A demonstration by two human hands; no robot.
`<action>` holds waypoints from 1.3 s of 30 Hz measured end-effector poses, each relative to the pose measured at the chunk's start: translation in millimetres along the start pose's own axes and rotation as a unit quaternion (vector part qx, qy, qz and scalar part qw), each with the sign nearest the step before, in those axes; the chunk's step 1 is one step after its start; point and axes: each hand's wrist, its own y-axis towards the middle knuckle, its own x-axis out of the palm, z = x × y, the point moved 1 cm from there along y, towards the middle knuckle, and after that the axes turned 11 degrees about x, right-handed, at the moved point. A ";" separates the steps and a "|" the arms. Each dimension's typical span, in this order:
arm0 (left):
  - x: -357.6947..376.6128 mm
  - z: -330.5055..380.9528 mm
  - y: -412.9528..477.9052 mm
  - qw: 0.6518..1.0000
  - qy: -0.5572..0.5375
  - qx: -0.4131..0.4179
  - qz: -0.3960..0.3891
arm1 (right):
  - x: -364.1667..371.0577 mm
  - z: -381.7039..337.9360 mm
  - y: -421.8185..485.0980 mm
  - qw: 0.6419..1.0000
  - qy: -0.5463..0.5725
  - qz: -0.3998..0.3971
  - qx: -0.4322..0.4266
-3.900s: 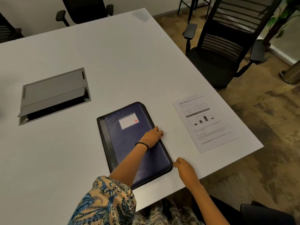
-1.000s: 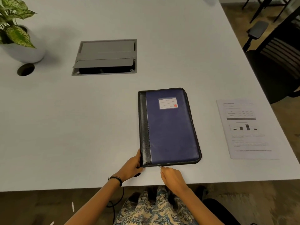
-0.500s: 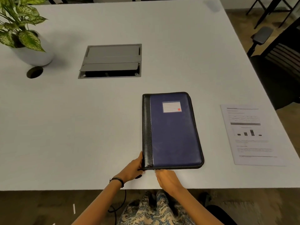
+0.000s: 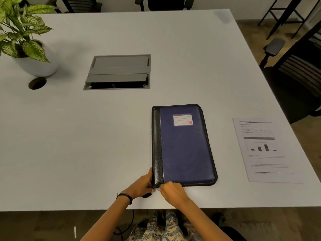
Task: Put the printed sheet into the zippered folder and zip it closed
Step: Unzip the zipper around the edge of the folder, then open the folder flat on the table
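Blue-and-black padded zip folder (image 4: 184,146), flat and stiff: left hand (image 4: 141,186) pressed on near corner, right hand (image 4: 171,190) pinching something small there, likely the zip tab; thin white printed sheet (image 4: 265,150) floppy, best lifted by an edge.

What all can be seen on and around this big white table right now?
Zippered folder: one, navy blue with a black spine and a white label, lying closed near the table's front edge.
Printed sheet: one, white with a bar chart, flat to the right of the folder.
Potted plant: one, green speckled leaves in a white pot, far left.
Cable hatch: one, grey, set into the table, lid ajar.
Cable hole: one, round, dark, near the pot.
Office chairs: several, black, around the table.
Left hand: steadies the folder's near left corner.
Right hand: fingers pinched at the zipper end.
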 end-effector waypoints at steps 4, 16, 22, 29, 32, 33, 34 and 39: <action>-3.1 1.7 0.3 1.000 0.021 -0.009 -0.003 | -18.2 32.1 -1.2 0.977 0.197 -0.026 0.073; -20.8 4.0 10.1 0.998 0.026 -0.011 0.053 | -42.1 124.6 -9.6 0.838 0.364 0.249 0.322; -24.0 13.4 21.2 0.994 -0.008 -0.031 0.100 | -46.5 133.8 -7.7 0.805 0.440 0.209 0.338; -25.0 19.5 25.6 0.992 -0.028 -0.059 0.112 | -65.0 146.7 -10.2 0.764 0.475 0.222 0.375; -29.5 19.9 25.5 0.991 -0.032 -0.072 0.106 | -80.7 147.2 -15.4 0.742 0.494 0.275 0.360; -32.1 20.5 25.7 0.991 -0.035 -0.077 0.101 | -88.4 145.4 -17.3 0.733 0.506 0.292 0.349; -34.8 21.8 25.5 0.991 -0.035 -0.082 0.095 | -96.8 142.8 -19.2 0.726 0.517 0.305 0.336; -52.0 40.5 23.9 0.991 -0.003 -0.085 0.099 | -138.2 117.3 -22.3 0.726 0.545 0.339 0.247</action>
